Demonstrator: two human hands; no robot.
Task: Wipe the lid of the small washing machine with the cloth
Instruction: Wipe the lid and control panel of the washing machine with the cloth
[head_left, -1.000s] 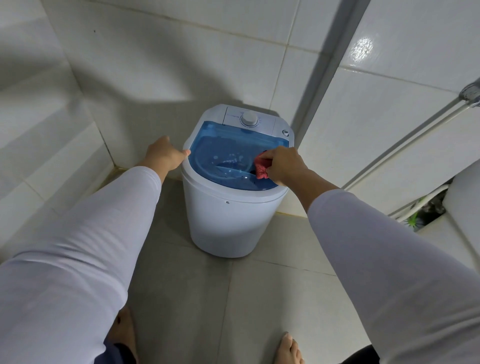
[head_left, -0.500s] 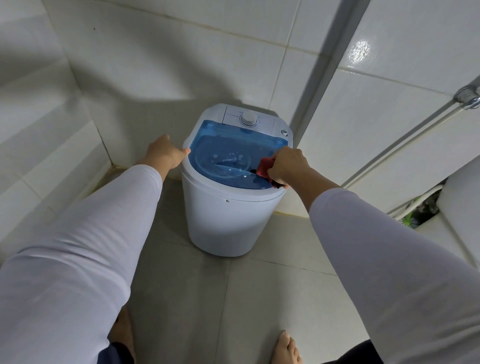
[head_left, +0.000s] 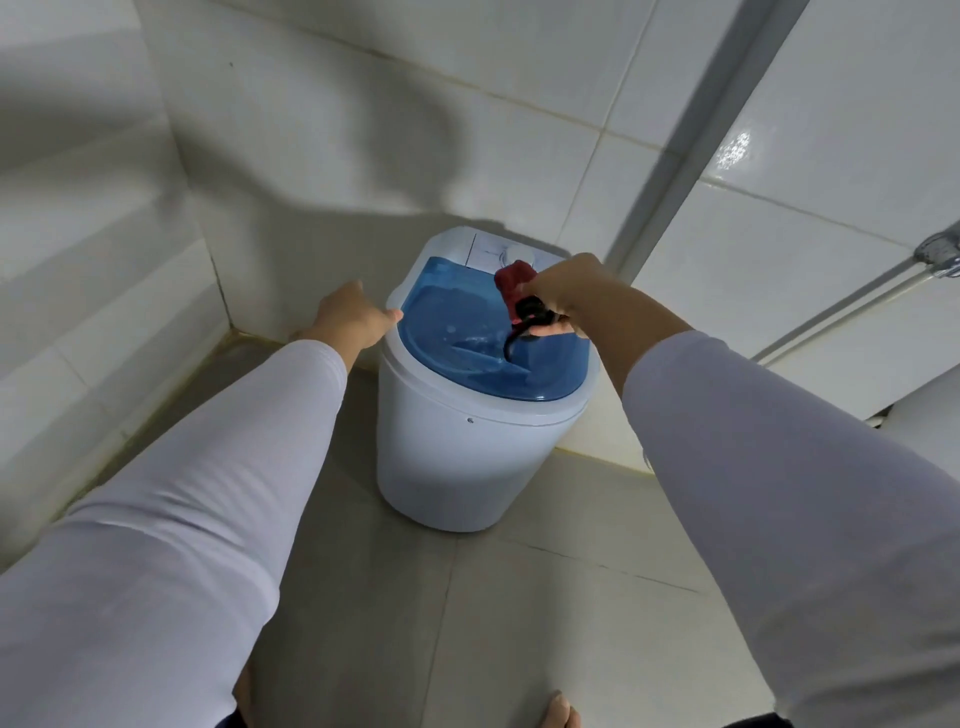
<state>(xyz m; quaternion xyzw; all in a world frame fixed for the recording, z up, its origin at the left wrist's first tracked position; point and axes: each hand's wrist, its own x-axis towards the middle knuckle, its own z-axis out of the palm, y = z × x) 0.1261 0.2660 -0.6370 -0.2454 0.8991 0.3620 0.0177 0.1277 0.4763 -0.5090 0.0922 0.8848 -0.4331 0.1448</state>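
The person's left hand (head_left: 353, 322), fingers together and lightly curled, rests against the left rim of the small white washing machine (head_left: 467, 457), which stands on the tiled floor (head_left: 519, 623) in the corner of the tiled walls (head_left: 363, 130). Its translucent blue lid (head_left: 452, 338) lies closed. Over the lid's far right part, the right hand (head_left: 561, 296) is clenched around a bunched red cloth (head_left: 514, 288) with a dark part hanging from it.

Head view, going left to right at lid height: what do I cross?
Left wall tiles → left hand → blue lid → red cloth → right hand → wall pipe
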